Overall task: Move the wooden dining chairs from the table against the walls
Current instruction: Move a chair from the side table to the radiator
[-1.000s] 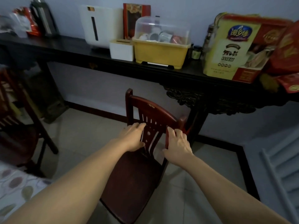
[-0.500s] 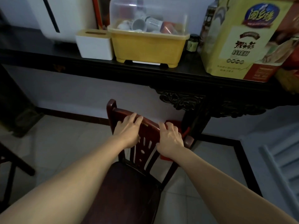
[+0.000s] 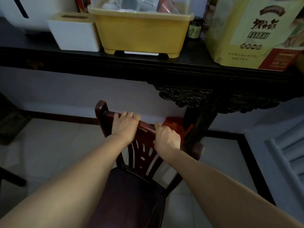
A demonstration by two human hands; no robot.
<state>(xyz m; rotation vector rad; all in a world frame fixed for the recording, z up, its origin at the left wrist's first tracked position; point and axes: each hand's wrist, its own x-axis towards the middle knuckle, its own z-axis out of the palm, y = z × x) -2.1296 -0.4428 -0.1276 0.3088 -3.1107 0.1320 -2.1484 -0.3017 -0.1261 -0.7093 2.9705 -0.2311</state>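
A dark red wooden dining chair with a slatted back and a dark padded seat stands right in front of me, its back toward the white wall. My left hand grips the top rail of the chair back on the left. My right hand is closed on the same rail further right. The chair back sits under the front edge of a black carved console table, close to the wall. Its legs are hidden by the seat and my arms.
On the console stand a yellow tub of cups, a white box and a large yellow carton. The console's carved leg with a red item beside it is just right of the chair. White steps at right; another chair's leg at left.
I have moved forward with the chair toward the wall; its back now reaches under the console. Both hands shifted from the slats up to the top rail.
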